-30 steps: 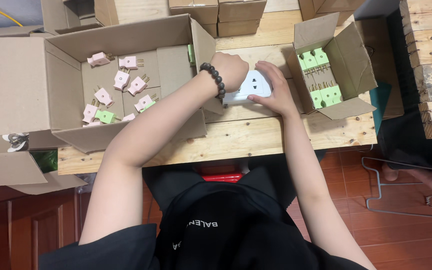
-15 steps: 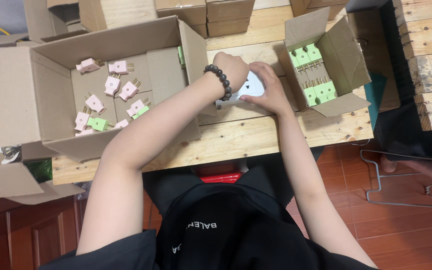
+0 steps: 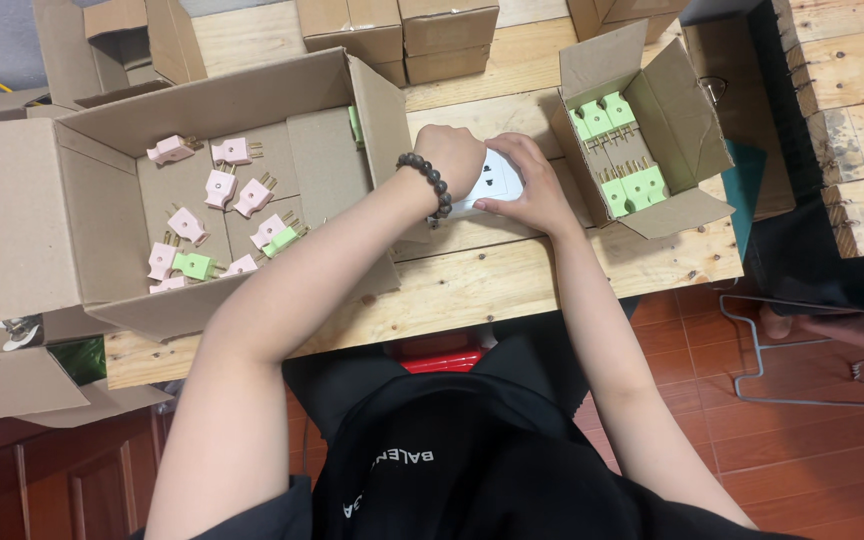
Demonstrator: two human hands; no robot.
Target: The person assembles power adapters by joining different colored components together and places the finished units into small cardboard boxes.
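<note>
Both of my hands meet over a white socket block (image 3: 493, 182) on the wooden table (image 3: 512, 280). My left hand (image 3: 452, 155), with a dark bead bracelet on its wrist, is closed over the block's left end. My right hand (image 3: 532, 180) grips its right side with fingers curled round it. A large open cardboard box (image 3: 72, 210) to the left holds several loose pink plugs (image 3: 220, 185) and a green plug (image 3: 192, 266). A smaller open box (image 3: 672, 110) to the right holds rows of green plugs (image 3: 632, 187).
Closed small cartons (image 3: 402, 35) stand at the table's far side. More cardboard lies at the far left and lower left. Wooden pallets (image 3: 842, 130) stand on the right, with a wire frame (image 3: 782, 350) on the red tiled floor.
The view has shifted slightly; my hands stay on the white socket block, with the right hand's fingers moving a little closer around it.
</note>
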